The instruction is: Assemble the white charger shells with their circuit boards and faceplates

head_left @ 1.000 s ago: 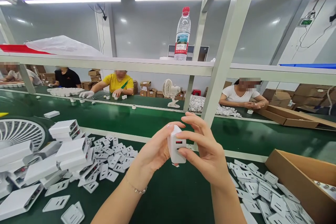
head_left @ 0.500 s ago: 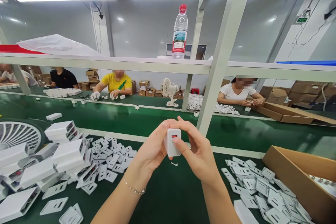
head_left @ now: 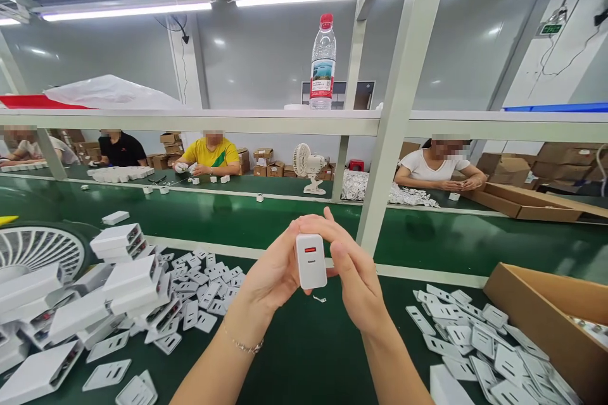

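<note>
Charger (head_left: 311,263) faceplate's on. Left hand (head_left: 270,273) grips it; right hand (head_left: 357,273) curled over top, grip unclear. Open cases (head_left: 130,281) left: surface's (head_left: 313,354) left edge.

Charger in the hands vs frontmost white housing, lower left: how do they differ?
End: the charger shows a flat white face with two slots, the upper red; the housing shows a dark recess.
Pose: the charger is held up in the hands, face toward the camera; the housing lies on the green surface.
Shared: both have white shells.
</note>
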The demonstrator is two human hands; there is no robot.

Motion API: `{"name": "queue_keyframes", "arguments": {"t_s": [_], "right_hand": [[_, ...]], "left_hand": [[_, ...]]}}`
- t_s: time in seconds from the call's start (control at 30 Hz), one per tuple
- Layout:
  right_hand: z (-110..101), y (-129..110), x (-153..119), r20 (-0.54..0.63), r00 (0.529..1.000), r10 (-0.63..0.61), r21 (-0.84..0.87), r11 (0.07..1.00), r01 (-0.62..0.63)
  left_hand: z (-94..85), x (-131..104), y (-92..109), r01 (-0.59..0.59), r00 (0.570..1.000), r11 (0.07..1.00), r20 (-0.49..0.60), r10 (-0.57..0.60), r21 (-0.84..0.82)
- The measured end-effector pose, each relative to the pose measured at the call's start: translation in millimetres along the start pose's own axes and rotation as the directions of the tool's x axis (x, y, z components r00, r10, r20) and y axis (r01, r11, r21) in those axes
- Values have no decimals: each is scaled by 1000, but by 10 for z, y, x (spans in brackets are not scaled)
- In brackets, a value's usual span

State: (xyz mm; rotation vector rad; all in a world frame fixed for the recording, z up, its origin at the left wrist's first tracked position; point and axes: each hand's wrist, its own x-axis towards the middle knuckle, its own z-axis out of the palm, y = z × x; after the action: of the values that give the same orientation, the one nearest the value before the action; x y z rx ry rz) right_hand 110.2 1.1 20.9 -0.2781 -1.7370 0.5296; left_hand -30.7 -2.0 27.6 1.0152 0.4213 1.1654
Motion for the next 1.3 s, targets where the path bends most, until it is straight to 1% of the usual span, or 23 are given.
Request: {"name": "queue_keyframes", "arguments": {"t_s": [0.07,0.13,0.23,0.33,0.43,0.5,0.57,0.63,0.67,0.77,0.83,0.9,1.0,1.07,1.13,1.17,1.23,1.3], "right_hand": [[53,-3,-17,22,1000,-9,-4,1000,9],[122,-1,-47,22,1000,0,38,999,-1],[219,9,-97,-18,999,35,114,993,-33],[257,29,-119,-39,998,43,105,994,-38],[208,81,-97,-31,997,77,73,995,-75],[123,144,-71,-21,996,90,36,995,-89],[7,226,-49,-13,997,79,42,996,-79],[-117,309,-37,31,996,79,92,992,-81],[-173,343,-34,76,993,88,99,990,-96],[-277,383,-37,233,965,125,-14,992,-125],[-288,356,-36,277,952,132,-90,990,-111],[-270,306,-30,296,947,126,-126,988,-92],[-226,243,-20,322,942,98,-156,987,-49],[-198,232,-20,289,955,61,-142,990,-20],[-181,240,-29,209,978,15,-85,996,3],[-183,243,-37,166,986,-6,-39,999,12],[-226,223,-56,83,996,-32,55,998,27],[-358,143,-70,-15,997,-73,98,992,74]], "left_hand": [[22,-33,20,-39,999,999,-27,39,3],[44,-75,36,-82,994,996,-69,84,32],[47,-110,37,-113,988,989,-90,122,100],[16,-78,13,-133,984,983,-98,146,128],[-9,-25,-2,-142,981,979,-109,158,145],[-10,-16,12,-144,980,974,-112,165,172],[-7,-39,49,-148,979,967,-110,173,205],[-13,-82,100,-159,978,950,-85,188,270],[-23,-106,126,-170,978,935,-63,198,311],[-79,-167,187,-210,974,872,15,227,442],[-130,-195,211,-241,968,832,58,246,500],[-179,-215,231,-260,963,797,82,258,546],[-223,-232,264,-252,966,759,115,230,601],[-234,-227,287,-245,969,748,134,207,617],[-238,-212,310,-248,967,746,116,225,619],[-241,-205,322,-252,963,739,86,256,625],[-254,-201,354,-261,940,706,5,342,659],[-276,-220,399,-269,905,656,-48,423,705]]}}
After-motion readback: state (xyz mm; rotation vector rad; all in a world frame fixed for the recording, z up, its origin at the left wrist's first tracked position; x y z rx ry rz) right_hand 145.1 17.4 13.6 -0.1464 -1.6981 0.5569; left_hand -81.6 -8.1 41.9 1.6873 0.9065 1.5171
